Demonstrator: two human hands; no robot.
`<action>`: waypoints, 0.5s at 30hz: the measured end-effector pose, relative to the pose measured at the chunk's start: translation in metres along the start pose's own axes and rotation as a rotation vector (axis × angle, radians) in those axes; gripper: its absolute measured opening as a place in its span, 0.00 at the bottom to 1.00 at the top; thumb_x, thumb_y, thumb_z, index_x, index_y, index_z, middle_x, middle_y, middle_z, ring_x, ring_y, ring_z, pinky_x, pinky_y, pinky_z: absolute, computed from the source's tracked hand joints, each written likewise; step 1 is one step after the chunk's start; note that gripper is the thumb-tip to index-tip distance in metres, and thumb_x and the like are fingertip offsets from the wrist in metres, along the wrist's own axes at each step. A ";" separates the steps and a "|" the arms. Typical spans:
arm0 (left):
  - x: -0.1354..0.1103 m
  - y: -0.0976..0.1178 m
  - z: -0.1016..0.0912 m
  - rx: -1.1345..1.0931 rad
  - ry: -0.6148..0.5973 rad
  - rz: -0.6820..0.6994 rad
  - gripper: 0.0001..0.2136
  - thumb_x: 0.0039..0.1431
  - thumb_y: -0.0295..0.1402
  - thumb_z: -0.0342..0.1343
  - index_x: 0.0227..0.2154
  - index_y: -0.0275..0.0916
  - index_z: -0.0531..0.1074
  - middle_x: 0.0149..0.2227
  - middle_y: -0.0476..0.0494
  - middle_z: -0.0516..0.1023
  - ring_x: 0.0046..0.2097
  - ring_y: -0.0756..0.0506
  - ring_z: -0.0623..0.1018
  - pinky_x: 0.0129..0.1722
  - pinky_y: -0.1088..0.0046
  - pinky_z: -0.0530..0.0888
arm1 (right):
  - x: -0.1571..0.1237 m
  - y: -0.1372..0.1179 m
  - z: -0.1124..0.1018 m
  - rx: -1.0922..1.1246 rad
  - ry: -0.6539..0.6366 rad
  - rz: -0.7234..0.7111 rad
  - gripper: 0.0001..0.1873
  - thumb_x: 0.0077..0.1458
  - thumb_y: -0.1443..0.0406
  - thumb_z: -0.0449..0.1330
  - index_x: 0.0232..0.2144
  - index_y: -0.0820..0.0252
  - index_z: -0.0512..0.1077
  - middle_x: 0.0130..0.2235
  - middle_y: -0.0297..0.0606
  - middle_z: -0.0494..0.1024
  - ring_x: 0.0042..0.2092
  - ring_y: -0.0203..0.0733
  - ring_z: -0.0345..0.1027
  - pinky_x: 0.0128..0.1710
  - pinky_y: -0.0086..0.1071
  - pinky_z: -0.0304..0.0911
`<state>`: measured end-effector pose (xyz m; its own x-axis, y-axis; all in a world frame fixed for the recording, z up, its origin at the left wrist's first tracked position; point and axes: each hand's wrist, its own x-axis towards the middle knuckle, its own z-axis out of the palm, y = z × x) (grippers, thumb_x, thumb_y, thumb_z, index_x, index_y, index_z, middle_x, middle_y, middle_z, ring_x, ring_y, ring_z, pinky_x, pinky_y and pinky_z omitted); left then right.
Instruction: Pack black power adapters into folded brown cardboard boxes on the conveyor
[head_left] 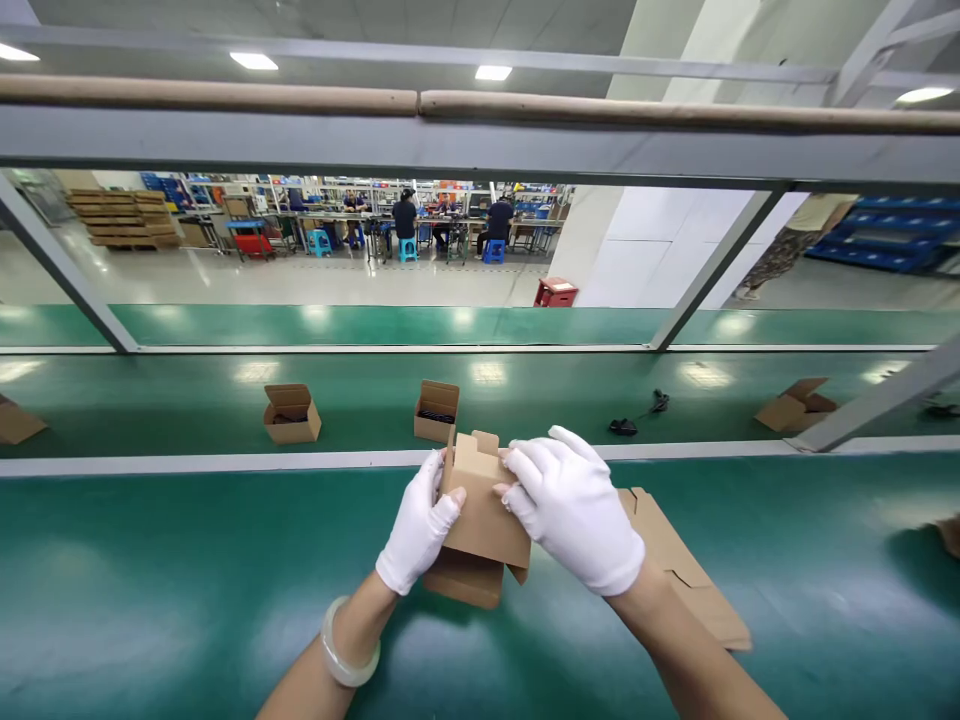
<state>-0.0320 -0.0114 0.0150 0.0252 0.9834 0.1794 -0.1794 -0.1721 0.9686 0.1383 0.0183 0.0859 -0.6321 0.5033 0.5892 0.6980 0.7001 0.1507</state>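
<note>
A small brown cardboard box (480, 520), partly folded, is held up over the green work surface (187, 580) between both white-gloved hands. My left hand (420, 525) grips its left side, thumb pressed on the front panel. My right hand (574, 505) covers its upper right, fingers curled onto the top flaps. Flat unfolded cardboard blanks (682, 575) lie on the surface under my right forearm. A pale bangle (341, 650) circles my left wrist.
Beyond a white strip runs a green conveyor belt (150, 400) carrying open boxes (291, 413) (436, 410) (796, 403) and a black cable (637, 415). A grey metal frame (480, 140) crosses overhead. Far back, seated workers (405, 215) face benches.
</note>
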 end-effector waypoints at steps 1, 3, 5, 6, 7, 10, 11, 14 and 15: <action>-0.002 0.000 0.000 0.005 -0.014 -0.003 0.30 0.53 0.47 0.54 0.54 0.36 0.57 0.53 0.34 0.68 0.52 0.36 0.71 0.49 0.62 0.71 | 0.000 -0.001 0.001 0.035 -0.039 -0.021 0.10 0.57 0.61 0.52 0.28 0.60 0.69 0.29 0.39 0.74 0.33 0.43 0.66 0.49 0.46 0.56; -0.005 0.002 0.001 0.025 -0.059 -0.002 0.32 0.53 0.46 0.54 0.58 0.38 0.52 0.56 0.35 0.66 0.54 0.37 0.71 0.49 0.62 0.71 | -0.003 -0.001 0.008 0.137 -0.089 -0.052 0.10 0.56 0.62 0.53 0.25 0.59 0.68 0.24 0.35 0.72 0.30 0.40 0.65 0.49 0.43 0.57; -0.006 0.006 0.002 0.083 -0.134 -0.003 0.36 0.52 0.43 0.56 0.61 0.41 0.46 0.59 0.37 0.63 0.55 0.38 0.70 0.51 0.63 0.69 | -0.009 -0.002 0.015 0.256 -0.081 -0.056 0.10 0.56 0.64 0.52 0.26 0.59 0.68 0.22 0.34 0.71 0.29 0.39 0.65 0.47 0.39 0.59; -0.006 0.008 0.002 0.129 -0.179 -0.008 0.37 0.52 0.42 0.57 0.61 0.43 0.46 0.59 0.39 0.62 0.54 0.39 0.70 0.52 0.63 0.69 | -0.012 -0.002 0.018 0.308 -0.061 -0.048 0.09 0.57 0.65 0.51 0.26 0.59 0.69 0.23 0.34 0.72 0.29 0.38 0.65 0.45 0.38 0.60; -0.006 0.010 0.002 0.184 -0.221 -0.010 0.36 0.51 0.41 0.58 0.61 0.44 0.48 0.58 0.40 0.63 0.53 0.40 0.70 0.52 0.64 0.68 | -0.015 -0.003 0.020 0.353 -0.037 -0.038 0.09 0.57 0.66 0.50 0.27 0.59 0.69 0.23 0.34 0.72 0.29 0.38 0.65 0.44 0.37 0.61; -0.006 0.017 0.001 0.356 -0.266 0.015 0.21 0.49 0.39 0.59 0.47 0.40 0.65 0.47 0.43 0.71 0.46 0.42 0.73 0.46 0.66 0.70 | -0.023 -0.003 0.022 0.466 0.026 -0.013 0.10 0.57 0.68 0.50 0.29 0.58 0.70 0.24 0.33 0.73 0.29 0.37 0.66 0.45 0.38 0.61; -0.006 0.018 0.001 0.408 -0.249 0.033 0.16 0.49 0.39 0.59 0.40 0.39 0.68 0.42 0.44 0.72 0.43 0.42 0.73 0.44 0.66 0.71 | -0.024 -0.001 0.022 0.503 0.068 0.019 0.10 0.57 0.68 0.49 0.30 0.57 0.70 0.25 0.33 0.74 0.30 0.37 0.67 0.45 0.38 0.61; -0.007 0.017 0.001 0.516 -0.171 0.099 0.11 0.48 0.38 0.59 0.30 0.39 0.64 0.37 0.45 0.70 0.40 0.43 0.73 0.40 0.67 0.70 | -0.029 0.006 0.022 0.622 0.257 0.334 0.12 0.58 0.67 0.48 0.40 0.57 0.69 0.37 0.39 0.77 0.40 0.40 0.69 0.47 0.40 0.60; -0.008 0.016 0.001 0.525 -0.163 0.131 0.11 0.48 0.38 0.59 0.29 0.40 0.63 0.39 0.45 0.70 0.41 0.43 0.72 0.41 0.66 0.70 | -0.030 0.009 0.022 0.707 0.264 0.472 0.15 0.58 0.65 0.47 0.45 0.56 0.67 0.43 0.42 0.75 0.45 0.42 0.68 0.48 0.41 0.60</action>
<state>-0.0343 -0.0218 0.0290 0.1948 0.9378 0.2874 0.3213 -0.3378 0.8847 0.1561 0.0208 0.0523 -0.1720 0.7463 0.6430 0.4400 0.6422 -0.6277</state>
